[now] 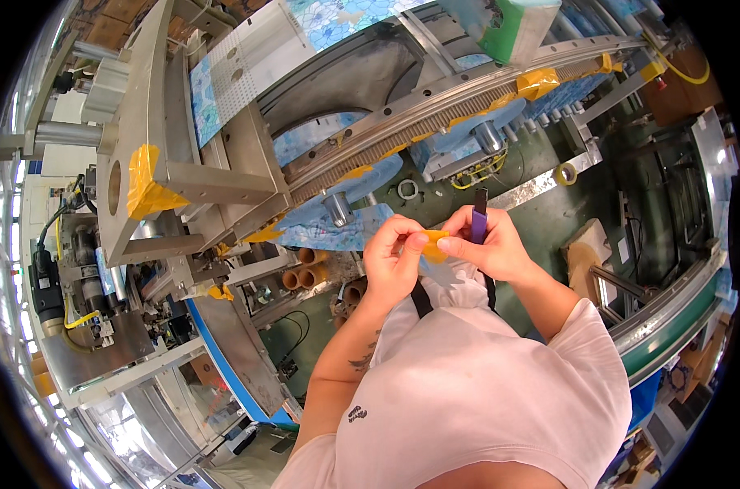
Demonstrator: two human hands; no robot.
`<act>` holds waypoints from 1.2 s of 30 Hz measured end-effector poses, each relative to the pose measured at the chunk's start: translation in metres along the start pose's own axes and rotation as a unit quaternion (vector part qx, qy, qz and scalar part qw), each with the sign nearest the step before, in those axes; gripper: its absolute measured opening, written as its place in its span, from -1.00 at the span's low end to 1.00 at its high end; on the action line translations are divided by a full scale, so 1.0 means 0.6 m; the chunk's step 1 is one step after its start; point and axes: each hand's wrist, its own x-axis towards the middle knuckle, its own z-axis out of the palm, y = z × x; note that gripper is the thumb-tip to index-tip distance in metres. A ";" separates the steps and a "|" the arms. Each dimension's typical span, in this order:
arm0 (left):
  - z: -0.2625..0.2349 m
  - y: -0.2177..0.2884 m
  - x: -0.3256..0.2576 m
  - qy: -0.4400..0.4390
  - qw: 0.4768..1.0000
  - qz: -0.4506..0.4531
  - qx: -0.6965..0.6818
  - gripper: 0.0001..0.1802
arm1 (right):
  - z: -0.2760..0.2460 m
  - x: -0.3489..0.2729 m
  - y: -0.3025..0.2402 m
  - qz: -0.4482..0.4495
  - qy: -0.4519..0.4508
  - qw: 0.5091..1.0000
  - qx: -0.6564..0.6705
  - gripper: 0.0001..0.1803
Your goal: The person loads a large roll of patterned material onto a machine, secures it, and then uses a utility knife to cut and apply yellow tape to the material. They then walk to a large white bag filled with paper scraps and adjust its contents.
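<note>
In front of my chest, my left hand (393, 254) pinches one end of a short strip of yellow tape (434, 244). The strip's other end is between the thumb and finger of my right hand (497, 248). A purple utility knife (479, 226) is also tucked in my right hand, its dark end pointing away from me. Below the tape hangs a pale, see-through piece (441, 274), which I cannot make out clearly. Just beyond my left hand, blue patterned sheet material (337, 232) droops from the machine.
A long metal machine beam with a toothed rack (402, 134) crosses ahead, with yellow tape patches (538, 83) on it. At left stands a metal frame (211, 181). Brown cardboard tubes (304, 277) lie below it. A tape roll (565, 174) sits at the right.
</note>
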 end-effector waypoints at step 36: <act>-0.046 0.042 0.012 -0.065 0.987 -0.107 -0.101 -0.66 | 0.006 0.009 -0.003 0.004 -0.042 0.995 0.087 -0.88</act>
